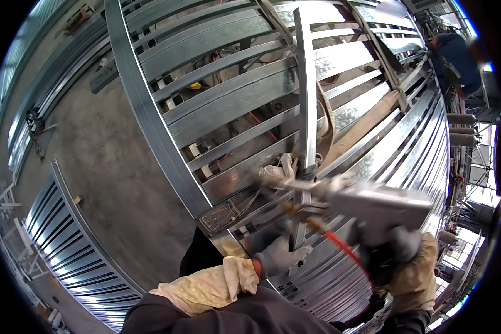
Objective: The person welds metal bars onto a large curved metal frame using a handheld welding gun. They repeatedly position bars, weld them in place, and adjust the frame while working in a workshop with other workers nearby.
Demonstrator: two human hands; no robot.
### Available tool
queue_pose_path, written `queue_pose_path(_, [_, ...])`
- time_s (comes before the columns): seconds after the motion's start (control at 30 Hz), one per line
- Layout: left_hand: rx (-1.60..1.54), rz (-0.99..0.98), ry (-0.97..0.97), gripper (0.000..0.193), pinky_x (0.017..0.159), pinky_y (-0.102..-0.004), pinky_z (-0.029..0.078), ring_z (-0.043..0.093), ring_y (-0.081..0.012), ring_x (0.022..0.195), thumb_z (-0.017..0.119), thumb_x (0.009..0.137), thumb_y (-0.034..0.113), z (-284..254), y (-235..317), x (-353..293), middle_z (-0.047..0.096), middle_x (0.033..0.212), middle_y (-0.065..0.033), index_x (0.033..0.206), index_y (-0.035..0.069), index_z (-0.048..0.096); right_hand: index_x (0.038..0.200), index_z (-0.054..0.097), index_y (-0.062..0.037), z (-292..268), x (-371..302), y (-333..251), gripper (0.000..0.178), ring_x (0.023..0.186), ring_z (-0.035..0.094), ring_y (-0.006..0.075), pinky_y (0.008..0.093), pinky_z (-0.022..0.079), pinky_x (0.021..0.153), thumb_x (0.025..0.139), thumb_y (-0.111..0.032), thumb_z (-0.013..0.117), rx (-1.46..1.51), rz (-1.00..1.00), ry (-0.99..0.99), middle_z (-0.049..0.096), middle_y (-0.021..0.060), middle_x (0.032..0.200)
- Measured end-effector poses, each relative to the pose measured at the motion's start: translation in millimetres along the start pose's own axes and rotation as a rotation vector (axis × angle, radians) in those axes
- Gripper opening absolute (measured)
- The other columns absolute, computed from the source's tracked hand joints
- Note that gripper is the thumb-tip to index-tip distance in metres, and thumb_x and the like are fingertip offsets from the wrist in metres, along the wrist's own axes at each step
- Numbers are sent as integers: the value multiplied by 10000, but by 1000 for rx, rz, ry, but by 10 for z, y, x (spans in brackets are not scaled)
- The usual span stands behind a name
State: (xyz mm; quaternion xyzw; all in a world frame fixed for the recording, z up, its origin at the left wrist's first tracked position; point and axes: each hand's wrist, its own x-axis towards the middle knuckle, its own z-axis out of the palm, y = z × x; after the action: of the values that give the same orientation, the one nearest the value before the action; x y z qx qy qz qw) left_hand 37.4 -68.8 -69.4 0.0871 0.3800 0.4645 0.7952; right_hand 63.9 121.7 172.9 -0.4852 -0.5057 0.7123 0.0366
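**Gloved hands and a riveting tool at a galvanised steel frame**

Nearest, the right hand [398, 256], in a grey glove with a tan cuff, is clenched round the grip of a grey metal pistol-shaped tool [373, 209]. A red hose [342, 247] runs from under the tool. Its blurred nose points left at the upright shiny galvanised steel stud [306, 111]. Left of the tool, the left hand [281, 256], gloved in grey, lies with fingers spread on the foot of that stud, not gripping. Beyond the stud, ribbed steel rails [234, 89] cross a grey concrete floor [106, 156]. Far right of the stud, a person in blue [456, 58] bends.
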Motion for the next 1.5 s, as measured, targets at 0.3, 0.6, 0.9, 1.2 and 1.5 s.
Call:
queue_pose_path(0.3, [177,-23,5,227,673,-320,525,650,-123,750,683,959,230,-125,78,-83,700,835,-65,1016,10,682,1461,445,-13,-70,717,772,568,689,666,141,263,542,597,981,-245,641,98,255,-507,696,143,1082])
queue_pose_path(0.6, [91,157,35,204,774,-309,509,634,-149,868,647,986,183,-85,-67,-58,677,937,-78,1121,32,626,1465,452,4,-35,1014,1015,583,801,673,146,288,562,702,979,-235,669,16,216,-554,681,140,1154])
queue_pose_path(0.9, [117,384,51,201,820,-334,503,622,-168,928,625,995,178,-34,-484,95,644,992,-80,1143,52,574,1441,475,23,50,1039,1042,523,945,665,162,301,555,807,978,-146,650,-27,214,-527,673,116,1170])
queue_pose_path(1.2, [139,461,40,135,778,-352,489,572,-166,866,579,993,97,-49,-316,56,583,932,-68,1097,43,512,1449,447,5,97,1063,1003,521,741,661,127,264,549,628,994,-170,630,11,271,-577,690,114,1035])
queue_pose_path(1.5, [207,436,70,179,788,-350,481,564,-171,891,582,986,88,-70,-171,-18,569,962,-80,1115,33,470,1469,429,0,90,1030,1021,546,751,661,128,272,550,648,986,-157,628,-34,251,-569,689,109,1019])
